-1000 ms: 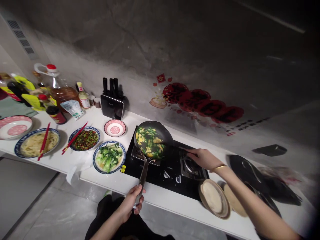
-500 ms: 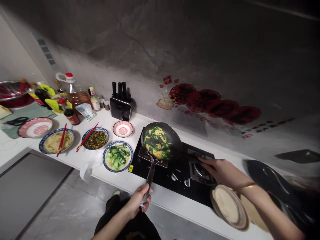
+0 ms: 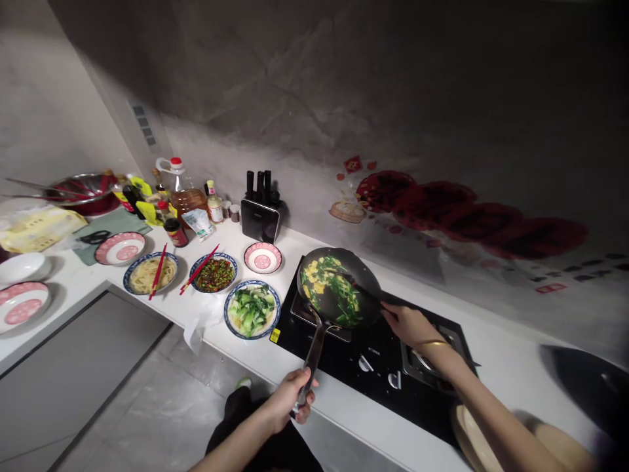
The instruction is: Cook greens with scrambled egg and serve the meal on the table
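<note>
My left hand grips the long metal handle of a dark frying pan that sits tilted over the left burner of a black gas stove. The pan holds chopped greens with yellow egg. My right hand, with a gold bangle on the wrist, is at the pan's right rim and is closed on a dark spatula whose blade reaches into the food.
Left of the stove stand a plate of bok choy, a plate of chopped peppers with red chopsticks, a noodle plate, pink bowls, a knife block and oil bottles. Wooden lids lie at the lower right.
The view has swung left, so more of the left counter shows. My right hand moved from the right burner to the pan's rim, and the spatula now reaches into the food.
</note>
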`<move>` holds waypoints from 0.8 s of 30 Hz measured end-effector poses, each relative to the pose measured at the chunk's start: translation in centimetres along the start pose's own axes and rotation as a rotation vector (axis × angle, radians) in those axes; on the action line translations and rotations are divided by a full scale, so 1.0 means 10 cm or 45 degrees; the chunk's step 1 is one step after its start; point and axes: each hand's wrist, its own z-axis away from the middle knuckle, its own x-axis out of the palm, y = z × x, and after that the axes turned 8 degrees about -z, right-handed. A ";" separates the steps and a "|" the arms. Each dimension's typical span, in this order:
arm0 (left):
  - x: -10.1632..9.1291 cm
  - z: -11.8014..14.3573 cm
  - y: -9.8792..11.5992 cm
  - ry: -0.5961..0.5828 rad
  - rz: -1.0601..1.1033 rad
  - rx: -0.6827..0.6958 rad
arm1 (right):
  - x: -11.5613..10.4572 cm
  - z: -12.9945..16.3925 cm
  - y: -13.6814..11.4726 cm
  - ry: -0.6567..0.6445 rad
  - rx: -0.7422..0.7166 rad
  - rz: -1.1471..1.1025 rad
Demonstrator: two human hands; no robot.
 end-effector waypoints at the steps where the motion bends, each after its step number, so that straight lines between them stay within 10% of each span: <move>1: 0.00 0.00 -0.01 -0.004 0.002 0.003 | -0.09 0.07 0.08 -0.028 -0.010 -0.028; 7: -0.01 0.01 -0.03 -0.013 -0.001 0.028 | -0.60 0.56 0.35 -0.242 -0.065 -0.117; 17: 0.00 0.04 0.00 -0.008 -0.019 -0.015 | 0.02 0.01 -0.28 0.060 0.005 -0.013; 24: 0.00 0.05 0.04 -0.017 -0.035 -0.025 | -0.34 0.16 -0.13 -0.216 -0.317 0.033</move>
